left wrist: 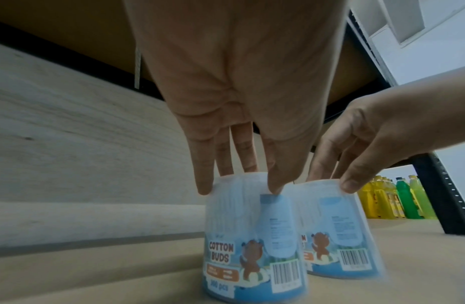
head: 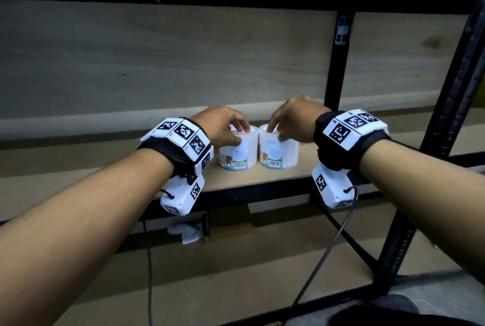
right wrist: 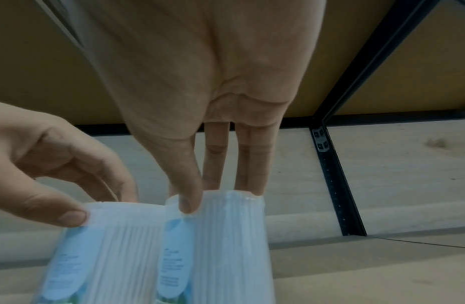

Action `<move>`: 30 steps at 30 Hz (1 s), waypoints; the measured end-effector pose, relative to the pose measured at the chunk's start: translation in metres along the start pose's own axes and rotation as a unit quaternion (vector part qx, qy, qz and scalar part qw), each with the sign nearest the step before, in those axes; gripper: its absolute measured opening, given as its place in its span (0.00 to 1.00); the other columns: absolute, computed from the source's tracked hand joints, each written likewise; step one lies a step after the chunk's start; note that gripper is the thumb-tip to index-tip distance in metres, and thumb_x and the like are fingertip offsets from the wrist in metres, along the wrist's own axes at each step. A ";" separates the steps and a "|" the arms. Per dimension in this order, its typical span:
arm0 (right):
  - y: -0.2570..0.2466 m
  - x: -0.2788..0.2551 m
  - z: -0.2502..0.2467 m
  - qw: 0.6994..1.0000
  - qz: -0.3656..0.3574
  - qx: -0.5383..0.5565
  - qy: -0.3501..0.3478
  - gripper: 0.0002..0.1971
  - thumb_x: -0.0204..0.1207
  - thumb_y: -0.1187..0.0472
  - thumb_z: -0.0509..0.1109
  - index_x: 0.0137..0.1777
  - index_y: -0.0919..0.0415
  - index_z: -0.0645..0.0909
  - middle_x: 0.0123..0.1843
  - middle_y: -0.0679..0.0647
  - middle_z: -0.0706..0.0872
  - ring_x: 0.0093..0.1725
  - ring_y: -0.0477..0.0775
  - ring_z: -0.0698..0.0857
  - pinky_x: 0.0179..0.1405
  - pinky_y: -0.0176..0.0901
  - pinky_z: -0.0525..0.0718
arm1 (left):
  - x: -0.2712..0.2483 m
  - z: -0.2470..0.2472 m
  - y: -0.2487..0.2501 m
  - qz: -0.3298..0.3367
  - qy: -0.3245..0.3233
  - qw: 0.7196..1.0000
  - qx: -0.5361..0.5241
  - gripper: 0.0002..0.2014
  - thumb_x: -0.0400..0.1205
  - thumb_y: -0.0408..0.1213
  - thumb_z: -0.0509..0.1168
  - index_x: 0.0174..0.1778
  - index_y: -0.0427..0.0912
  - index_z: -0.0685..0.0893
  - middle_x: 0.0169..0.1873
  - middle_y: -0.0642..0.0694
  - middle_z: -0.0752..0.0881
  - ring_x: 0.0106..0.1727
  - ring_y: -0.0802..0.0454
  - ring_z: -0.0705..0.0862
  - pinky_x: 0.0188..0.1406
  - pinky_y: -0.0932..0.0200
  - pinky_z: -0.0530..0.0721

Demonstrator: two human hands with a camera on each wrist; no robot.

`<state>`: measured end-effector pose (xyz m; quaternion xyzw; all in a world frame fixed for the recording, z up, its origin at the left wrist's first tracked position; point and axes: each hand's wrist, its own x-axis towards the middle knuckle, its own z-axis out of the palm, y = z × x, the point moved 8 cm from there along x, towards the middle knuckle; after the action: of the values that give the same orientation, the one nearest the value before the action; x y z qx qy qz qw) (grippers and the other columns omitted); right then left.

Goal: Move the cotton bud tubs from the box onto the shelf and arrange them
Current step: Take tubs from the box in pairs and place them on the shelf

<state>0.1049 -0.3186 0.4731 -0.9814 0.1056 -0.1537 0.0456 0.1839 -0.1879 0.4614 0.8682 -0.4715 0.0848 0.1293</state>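
Two clear cotton bud tubs with blue bear labels stand upright, side by side, near the shelf's front edge. My left hand [head: 238, 134] grips the left tub [head: 237, 153] from above, thumb on its front and fingers over the rim. My right hand [head: 276, 133] grips the right tub [head: 279, 152] the same way. In the left wrist view my left hand [left wrist: 239, 188] pinches the top of the left tub [left wrist: 252, 236], with the right tub [left wrist: 335, 230] close beside it. In the right wrist view my right hand [right wrist: 221, 195] holds the right tub [right wrist: 226, 246]. No box is in view.
The wooden shelf board [head: 262, 181] extends left and behind the tubs. A black upright post [head: 338, 63] stands behind, a thicker one [head: 446, 115] at the right. Yellow and green bottles [left wrist: 397, 199] stand on the neighbouring shelf. Below lie a cardboard box [head: 231, 223], a white cloth [head: 187, 231] and cables.
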 end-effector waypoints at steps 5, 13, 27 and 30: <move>0.011 0.031 0.009 1.000 0.009 -0.001 -0.006 0.14 0.70 0.63 0.81 0.51 0.43 0.92 0.43 0.41 0.85 0.52 0.48 0.87 0.56 0.42 0.86 | 0.029 0.002 -0.008 -0.006 -0.024 1.000 -0.006 0.15 0.74 0.33 0.76 0.56 0.51 0.89 0.55 0.53 0.90 0.48 0.57 0.84 0.54 0.63 0.79; 0.025 0.074 0.020 1.000 0.009 -0.023 -0.019 0.15 0.68 0.63 0.82 0.51 0.44 0.92 0.51 0.45 0.88 0.54 0.51 0.87 0.59 0.45 0.86 | 0.063 0.008 -0.025 -0.013 -0.029 0.999 -0.013 0.16 0.73 0.33 0.77 0.56 0.50 0.90 0.54 0.55 0.90 0.49 0.59 0.85 0.56 0.65 0.80; 0.056 0.141 0.045 0.997 0.064 -0.018 -0.042 0.15 0.69 0.65 0.81 0.51 0.45 0.91 0.50 0.44 0.88 0.45 0.48 0.86 0.38 0.35 0.79 | 0.112 0.023 -0.056 -0.008 -0.008 0.999 -0.031 0.16 0.75 0.32 0.75 0.58 0.51 0.90 0.55 0.56 0.89 0.52 0.59 0.85 0.51 0.69 0.73; 0.060 0.147 0.049 0.998 0.054 -0.018 -0.022 0.15 0.70 0.65 0.80 0.51 0.45 0.91 0.52 0.45 0.89 0.47 0.48 0.87 0.42 0.36 0.80 | 0.120 0.027 -0.065 -0.007 0.004 0.999 -0.050 0.17 0.75 0.31 0.75 0.58 0.51 0.90 0.56 0.55 0.89 0.52 0.60 0.84 0.53 0.69 0.73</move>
<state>0.2457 -0.4064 0.4625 -0.9781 0.1601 -0.1271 0.0383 0.3037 -0.2577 0.4589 0.8638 -0.4682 0.0631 0.1751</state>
